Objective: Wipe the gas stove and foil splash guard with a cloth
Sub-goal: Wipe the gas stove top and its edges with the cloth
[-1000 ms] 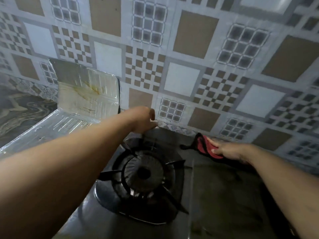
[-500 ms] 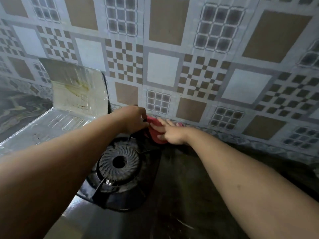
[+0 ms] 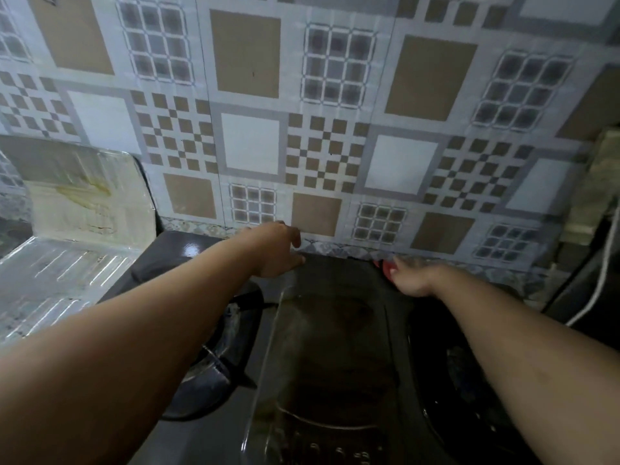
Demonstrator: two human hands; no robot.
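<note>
The dark gas stove (image 3: 322, 350) fills the lower middle, and my left forearm hides part of its left burner (image 3: 218, 360). My left hand (image 3: 276, 251) sits at the stove's back edge, fingers curled over the rim near the wall. My right hand (image 3: 414, 276) presses a red cloth (image 3: 385, 267) onto the back edge further right; only a small bit of the cloth shows. The foil splash guard (image 3: 84, 196) stands at the left, its upright panel streaked with yellowish stains and its ribbed side panel (image 3: 53, 273) slanting toward me.
A patterned tile wall (image 3: 335, 129) rises right behind the stove. At the far right a white cable (image 3: 600, 280) hangs over a dark object. The right burner area (image 3: 469, 380) lies in shadow under my right forearm.
My right hand has slid the red cloth to the right along the stove's back edge, away from my left hand. My view has shifted right; the left hand stays at the rim.
</note>
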